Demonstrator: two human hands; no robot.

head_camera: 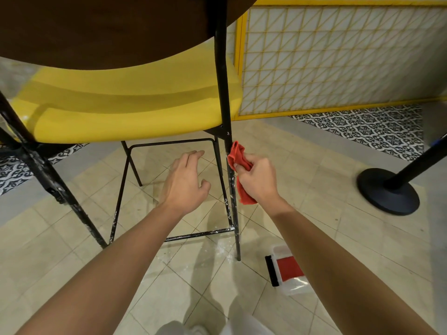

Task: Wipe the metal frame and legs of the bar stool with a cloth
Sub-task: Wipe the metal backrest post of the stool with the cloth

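The black-metal-framed bar stool with a yellow seat is standing at 11 o'clock. The left hand is hovering at centre, its grip wide, holding nothing. At its 3 o'clock, the right hand is pinching a crumpled red cloth against the stool's scuffed black leg.

Red cloth against black stool leg.

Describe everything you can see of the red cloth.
The red cloth is soft, crumpled fabric, bunched and gripped in the right hand. Its upper folds touch the stool's black, white-flecked leg just below the yellow seat; a loose tail hangs under the hand.
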